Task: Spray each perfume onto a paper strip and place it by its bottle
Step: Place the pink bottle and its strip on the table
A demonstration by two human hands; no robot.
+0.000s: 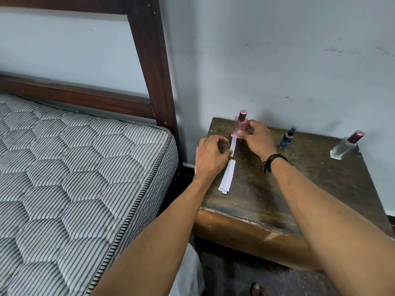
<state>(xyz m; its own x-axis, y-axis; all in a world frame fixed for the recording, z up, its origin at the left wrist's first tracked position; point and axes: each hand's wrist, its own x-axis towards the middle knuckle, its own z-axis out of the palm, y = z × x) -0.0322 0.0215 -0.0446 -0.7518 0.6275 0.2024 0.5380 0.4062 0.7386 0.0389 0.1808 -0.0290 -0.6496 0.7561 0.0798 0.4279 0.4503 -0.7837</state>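
Note:
A pink perfume bottle [239,124] with a shiny pink cap stands upright at the back left of the dark wooden bedside table [299,189]. My right hand [257,138] grips its lower body with thumb and fingers. A white paper strip [233,145] lies flat on the table, reaching from the bottle's base toward me. My left hand [210,155] pinches the strip's near end. A small stack of spare white strips [227,177] lies just below that hand. A small dark blue spray bottle [287,138] and a clear bottle [346,146] with a pink cap stand further right.
A mattress [74,178] with striped quilting fills the left, with a dark wooden bed frame [149,60] behind it. A pale wall [277,60] runs close behind the table. The table's worn front edge [245,229] faces me; floor shows below.

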